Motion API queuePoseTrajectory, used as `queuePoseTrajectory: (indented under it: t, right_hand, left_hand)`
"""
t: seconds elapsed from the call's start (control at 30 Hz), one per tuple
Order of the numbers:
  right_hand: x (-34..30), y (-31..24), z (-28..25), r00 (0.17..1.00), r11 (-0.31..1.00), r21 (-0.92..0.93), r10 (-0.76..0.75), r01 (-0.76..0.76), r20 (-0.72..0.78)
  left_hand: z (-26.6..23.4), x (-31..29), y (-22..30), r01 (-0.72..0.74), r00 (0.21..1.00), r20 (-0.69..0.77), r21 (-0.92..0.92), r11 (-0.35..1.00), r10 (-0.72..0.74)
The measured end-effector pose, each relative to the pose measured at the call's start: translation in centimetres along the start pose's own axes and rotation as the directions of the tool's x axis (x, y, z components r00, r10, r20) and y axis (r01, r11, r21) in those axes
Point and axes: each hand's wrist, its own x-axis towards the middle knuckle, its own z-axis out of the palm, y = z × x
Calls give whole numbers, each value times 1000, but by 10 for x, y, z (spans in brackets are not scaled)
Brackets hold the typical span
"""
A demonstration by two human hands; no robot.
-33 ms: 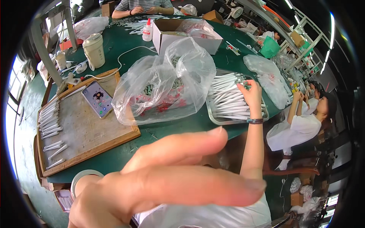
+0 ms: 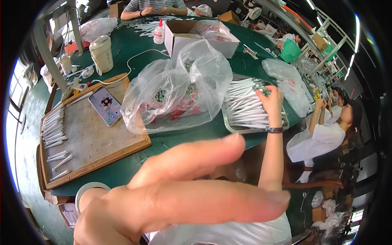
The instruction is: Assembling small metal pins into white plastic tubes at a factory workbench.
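My left hand [image 2: 179, 196] fills the lower middle, very close to the camera, with its thumb and a finger stretched out apart and nothing between them. Farther right, my right hand [image 2: 272, 102] reaches over a metal tray [image 2: 245, 131] full of slim white tubes [image 2: 243, 104] with small green pieces at their far ends. Its thumb and fingers bend around those green ends; whatever lies between the fingertips is too small to make out. Left of the tray sits a clear plastic bag [image 2: 171, 118] with small green parts and red print.
A wood-framed board [image 2: 108, 162] at left bears white tubes and a phone [image 2: 105, 107]. Behind stand a lidded cup [image 2: 101, 56], a glue bottle [image 2: 159, 33] and a white box [image 2: 204, 47]. Another plastic bag [image 2: 288, 85] lies right. A person [image 2: 153, 6] works opposite; others sit right.
My right hand has shifted very slightly to the right at the tray. My left hand has barely moved.
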Motion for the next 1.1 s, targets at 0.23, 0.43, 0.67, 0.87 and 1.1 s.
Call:
queuePoseTrajectory:
  t: [0.23,0.43,0.67,0.87,1.1]
  right_hand:
    - [-29,-49,-18,942,924,-236,-326,301,-75]
    - [-52,-74,-40,893,894,-157,-437,419,-109]
    - [-55,-70,-30,855,867,-60,-497,494,-148]
    - [-52,-57,12,837,844,-38,-536,535,-115]
    - [-84,-68,-6,706,680,206,-702,703,-93]
  left_hand:
    - [28,-7,12,56,938,-342,292,955,50]
    - [18,-38,13,-128,939,-294,179,976,177]
    - [-24,-165,15,-287,930,-221,62,956,293]
    - [-36,-62,27,-467,872,-201,-66,882,446]
    - [-99,-56,24,-557,827,-127,-305,772,547]
